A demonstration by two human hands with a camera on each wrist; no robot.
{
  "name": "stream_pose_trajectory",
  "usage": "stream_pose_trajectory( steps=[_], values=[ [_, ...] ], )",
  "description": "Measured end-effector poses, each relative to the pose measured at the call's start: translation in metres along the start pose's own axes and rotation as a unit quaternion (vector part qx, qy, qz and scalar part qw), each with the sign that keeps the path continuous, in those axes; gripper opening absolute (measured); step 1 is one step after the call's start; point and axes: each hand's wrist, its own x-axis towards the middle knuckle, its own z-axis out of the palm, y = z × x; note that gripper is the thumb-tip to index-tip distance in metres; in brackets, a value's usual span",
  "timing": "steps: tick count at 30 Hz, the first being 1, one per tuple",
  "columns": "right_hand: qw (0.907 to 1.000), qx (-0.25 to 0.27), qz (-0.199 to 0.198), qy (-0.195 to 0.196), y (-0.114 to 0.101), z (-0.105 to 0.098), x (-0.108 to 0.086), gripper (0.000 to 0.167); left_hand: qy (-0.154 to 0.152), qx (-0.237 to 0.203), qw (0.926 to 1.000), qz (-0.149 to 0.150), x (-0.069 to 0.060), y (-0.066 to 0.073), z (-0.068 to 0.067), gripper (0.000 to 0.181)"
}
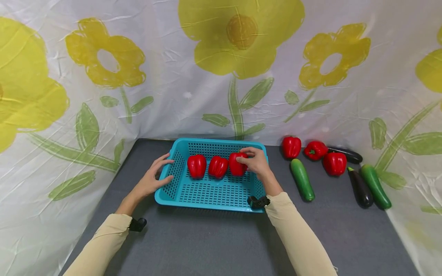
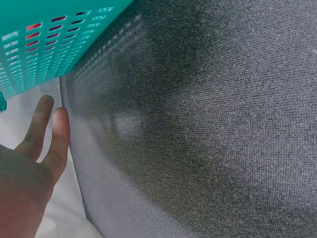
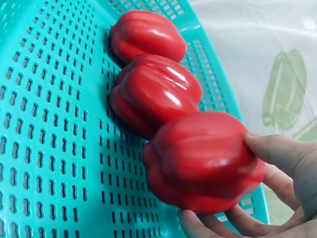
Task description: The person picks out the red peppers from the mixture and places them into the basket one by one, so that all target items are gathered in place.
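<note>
A blue-green plastic basket (image 1: 207, 207) with slotted sides holds three red bell peppers in a row near its far wall. My right hand (image 1: 254, 161) grips the rightmost bell pepper (image 3: 203, 161), thumb on one side and fingers curled beneath it in the right wrist view. Beside it lie the middle bell pepper (image 1: 218, 167) and the left bell pepper (image 1: 197, 166). At the basket's left rim is my left hand (image 1: 150, 181), thumb and fingers spread and fairly straight. In the left wrist view, two of its fingers (image 2: 60, 131) extend next to the slotted outer wall; whether they touch it I cannot tell.
Right of the basket lie a red bell pepper (image 1: 291, 147), two more bell peppers, a cucumber (image 1: 302, 180), an eggplant (image 1: 360, 188), another eggplant (image 1: 347, 154) behind, and a second green cucumber-like vegetable (image 1: 375, 186). A flowered white cloth (image 1: 165, 96) hangs behind the grey table (image 1: 207, 245).
</note>
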Motion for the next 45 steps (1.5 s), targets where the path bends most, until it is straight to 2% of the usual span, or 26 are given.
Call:
stream_pose_trajectory(
  steps=[13,32,39,45],
  values=[
    [0.9991,0.016,0.038,0.005,0.006,0.005,0.010,0.040,-0.002,0.005,1.0000,0.005,0.001,0.003,-0.001,0.051],
    [0.9968,-0.016,0.079,-0.003,0.011,0.006,0.016,0.036,-0.005,0.014,0.9999,0.004,0.000,0.000,0.000,0.053],
    [0.9964,-0.011,0.082,-0.021,0.011,0.005,0.017,0.044,-0.004,0.012,0.9999,0.004,0.001,-0.002,-0.001,0.054],
    [0.9957,-0.033,0.069,-0.051,0.007,-0.001,0.014,0.056,-0.003,0.020,0.9998,0.006,0.002,-0.004,-0.001,0.055]
  ],
)
